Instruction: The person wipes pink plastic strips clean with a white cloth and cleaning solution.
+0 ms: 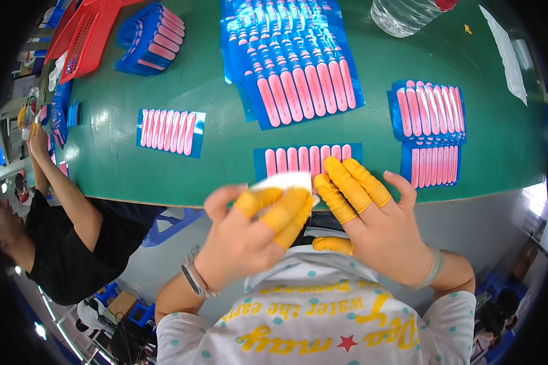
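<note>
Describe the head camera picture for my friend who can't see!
A left hand holding a white thing and a right hand, both with yellow finger covers, are at a blue sheet of pink strips. More such sheets lie on the green table.

Rubbery, wrinkled yellow finger cots (pixel 348 182) sheathe your right hand (pixel 383 234), over a smooth, plastic-looking pink-and-blue sheet (pixel 303 161). Your left hand (pixel 243 243) grips a matt white piece (pixel 286 180), paper or cloth unclear. Beyond both, a film stack (pixel 301 88) gleams, glossy.
</note>
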The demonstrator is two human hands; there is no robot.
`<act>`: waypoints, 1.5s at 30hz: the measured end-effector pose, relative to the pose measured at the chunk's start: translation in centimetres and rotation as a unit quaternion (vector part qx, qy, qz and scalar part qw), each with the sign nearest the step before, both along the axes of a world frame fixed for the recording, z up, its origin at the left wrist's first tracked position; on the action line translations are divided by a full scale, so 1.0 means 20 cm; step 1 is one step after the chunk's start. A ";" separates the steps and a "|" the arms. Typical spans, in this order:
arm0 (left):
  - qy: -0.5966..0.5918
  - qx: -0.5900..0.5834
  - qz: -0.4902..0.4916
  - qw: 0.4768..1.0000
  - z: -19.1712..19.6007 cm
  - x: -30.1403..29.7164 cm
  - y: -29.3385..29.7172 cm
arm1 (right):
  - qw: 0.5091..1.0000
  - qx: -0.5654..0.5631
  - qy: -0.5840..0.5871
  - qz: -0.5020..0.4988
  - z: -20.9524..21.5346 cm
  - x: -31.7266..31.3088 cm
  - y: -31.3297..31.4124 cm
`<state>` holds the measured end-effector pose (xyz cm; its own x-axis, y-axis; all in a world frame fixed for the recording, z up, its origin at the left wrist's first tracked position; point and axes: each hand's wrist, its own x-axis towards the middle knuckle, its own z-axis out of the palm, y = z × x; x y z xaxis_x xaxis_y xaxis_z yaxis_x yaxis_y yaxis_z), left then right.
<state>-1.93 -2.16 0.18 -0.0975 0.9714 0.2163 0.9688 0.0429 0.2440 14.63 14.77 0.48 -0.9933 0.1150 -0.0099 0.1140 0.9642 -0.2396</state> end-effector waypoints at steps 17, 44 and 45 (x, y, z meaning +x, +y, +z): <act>-0.029 0.016 -0.044 0.998 -0.01 0.05 0.11 | 0.997 0.036 0.026 -0.069 -0.03 0.06 0.04; -0.032 -0.003 -0.022 0.999 0.00 0.11 0.19 | 0.997 -0.004 0.051 -0.057 -0.02 0.11 0.15; -0.007 0.000 -0.030 1.000 -0.01 0.09 0.23 | 0.997 -0.004 0.050 -0.059 -0.03 0.11 0.14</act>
<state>-0.23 2.41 -0.08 -0.0412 0.9759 0.2145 0.9661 -0.0158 0.2576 16.75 17.64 -0.06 -0.9690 0.2311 0.0871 0.2012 0.9434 -0.2637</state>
